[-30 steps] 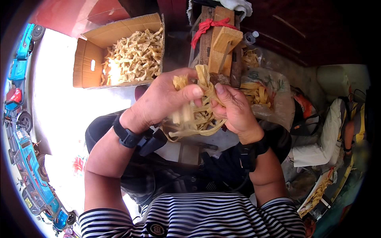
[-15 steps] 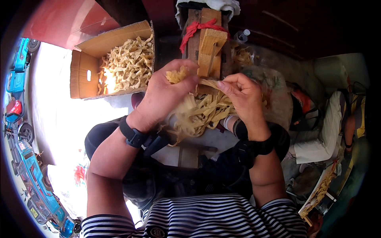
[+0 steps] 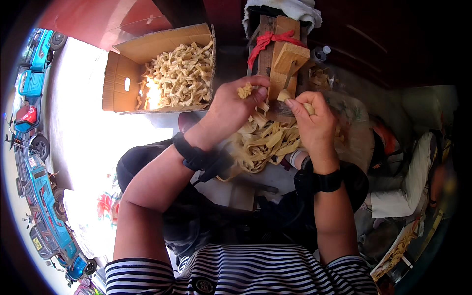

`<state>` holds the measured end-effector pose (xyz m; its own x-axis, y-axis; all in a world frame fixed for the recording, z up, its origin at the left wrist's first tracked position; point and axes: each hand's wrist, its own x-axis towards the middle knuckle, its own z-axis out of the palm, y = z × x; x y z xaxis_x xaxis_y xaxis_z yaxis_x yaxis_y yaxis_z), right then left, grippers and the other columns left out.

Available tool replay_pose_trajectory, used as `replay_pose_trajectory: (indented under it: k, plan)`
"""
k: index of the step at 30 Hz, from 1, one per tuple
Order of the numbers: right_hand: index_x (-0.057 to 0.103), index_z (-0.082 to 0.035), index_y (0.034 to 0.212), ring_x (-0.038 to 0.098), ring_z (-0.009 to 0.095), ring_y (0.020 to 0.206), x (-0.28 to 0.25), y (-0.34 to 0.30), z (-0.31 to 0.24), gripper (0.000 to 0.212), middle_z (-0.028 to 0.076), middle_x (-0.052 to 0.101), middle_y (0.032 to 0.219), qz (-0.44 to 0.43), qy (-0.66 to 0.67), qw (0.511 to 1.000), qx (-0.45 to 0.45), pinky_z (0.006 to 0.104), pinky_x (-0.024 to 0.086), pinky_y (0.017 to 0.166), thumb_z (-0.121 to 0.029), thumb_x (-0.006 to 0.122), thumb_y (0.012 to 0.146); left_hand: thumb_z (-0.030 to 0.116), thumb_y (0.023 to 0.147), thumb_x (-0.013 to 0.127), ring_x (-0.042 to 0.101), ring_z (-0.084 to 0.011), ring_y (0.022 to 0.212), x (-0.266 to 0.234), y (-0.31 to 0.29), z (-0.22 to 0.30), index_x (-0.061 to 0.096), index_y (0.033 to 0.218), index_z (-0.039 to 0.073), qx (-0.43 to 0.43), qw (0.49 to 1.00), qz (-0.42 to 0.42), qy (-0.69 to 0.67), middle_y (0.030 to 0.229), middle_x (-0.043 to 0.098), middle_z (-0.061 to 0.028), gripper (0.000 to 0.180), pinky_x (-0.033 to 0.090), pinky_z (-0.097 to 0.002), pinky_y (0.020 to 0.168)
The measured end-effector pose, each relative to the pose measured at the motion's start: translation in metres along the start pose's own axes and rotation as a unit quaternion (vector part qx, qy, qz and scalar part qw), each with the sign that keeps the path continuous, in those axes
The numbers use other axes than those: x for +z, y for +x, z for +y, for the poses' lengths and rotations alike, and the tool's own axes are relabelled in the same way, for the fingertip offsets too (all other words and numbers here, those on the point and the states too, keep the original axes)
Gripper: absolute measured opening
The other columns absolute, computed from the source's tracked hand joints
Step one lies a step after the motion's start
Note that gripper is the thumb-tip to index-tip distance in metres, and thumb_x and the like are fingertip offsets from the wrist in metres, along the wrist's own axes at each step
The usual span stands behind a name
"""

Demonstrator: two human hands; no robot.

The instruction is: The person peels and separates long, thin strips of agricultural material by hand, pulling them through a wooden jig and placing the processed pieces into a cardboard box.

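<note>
The left hand [image 3: 236,105] and the right hand [image 3: 315,123] work close together, just above a loose heap [image 3: 269,142] of pale yellow strips. The left grip is bent around a small crumpled bunch [image 3: 245,90], which shows between thumb and fingers; below it some strip hangs toward the heap. The right grip is clenched on a strip [image 3: 283,95]: one end comes out past the thumb, near the low end of the wooden stand [image 3: 266,56], and another part shows beside the fingers. Whether the pieces in the two hands are joined, I cannot tell.

The step in hand, I judge, is the shaping of one strip by the fingers, perhaps into a knot. The next move seems to call for a firm pinch on the right end, and for enough slack from the left, so that the strip does not slip or tear.

About containers: the carton [image 3: 118,81], beyond the left hand, has its top spread wide and holds many knotted pieces [image 3: 184,73], piled thick, with one corner in strong sunlight. At the lower right, a tray [image 3: 376,274] carries more yellow strips. To the right of the hands lies a clear bag [image 3: 355,118]; what is inside it, I cannot tell well. Farther away, a bottle [image 3: 321,53] is beside the stand
</note>
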<state>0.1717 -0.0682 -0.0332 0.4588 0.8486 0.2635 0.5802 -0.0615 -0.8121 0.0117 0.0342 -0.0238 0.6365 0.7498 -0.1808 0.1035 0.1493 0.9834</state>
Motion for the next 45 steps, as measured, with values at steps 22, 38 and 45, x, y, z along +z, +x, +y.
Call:
replay_pose_trajectory:
  k: [22,38,45]
  plan:
    - [0.06,-0.004,0.098,0.048,0.005,0.055,0.008,-0.022,-0.018,0.012,-0.001,0.056,0.073,-0.28,0.613,0.623,0.397,0.0179,0.035,0.047,-0.012,0.056,0.09,-0.005,0.055,0.063,0.065,-0.028,0.08,-0.01,-0.043,0.018,0.064,0.09,0.006,0.384,0.806,-0.051,0.448,0.1,0.063,-0.0089,0.036,0.055,-0.0344,0.064]
    - [0.058,0.002,0.084,0.054,0.013,0.061,0.002,-0.028,-0.026,0.026,0.006,0.057,0.066,-0.248,0.076,0.966,0.009,0.0302,0.044,0.057,-0.022,0.053,0.093,-0.007,0.065,0.061,0.066,-0.0291,0.084,-0.008,-0.044,0.018,0.065,0.087,-0.004,0.263,0.884,-0.117,0.369,0.109,0.062,-0.0134,0.023,0.054,-0.0339,0.07]
    - [0.055,-0.004,0.079,0.031,0.003,0.051,-0.018,-0.029,-0.022,0.035,-0.004,0.045,0.065,-0.357,0.522,0.708,0.315,0.0195,0.023,0.046,-0.032,0.047,0.098,0.01,0.089,0.06,0.057,-0.0101,0.068,-0.028,-0.046,0.056,0.066,0.089,-0.003,0.086,0.996,0.013,0.031,0.108,0.062,-0.0091,0.014,0.045,-0.0219,0.06]
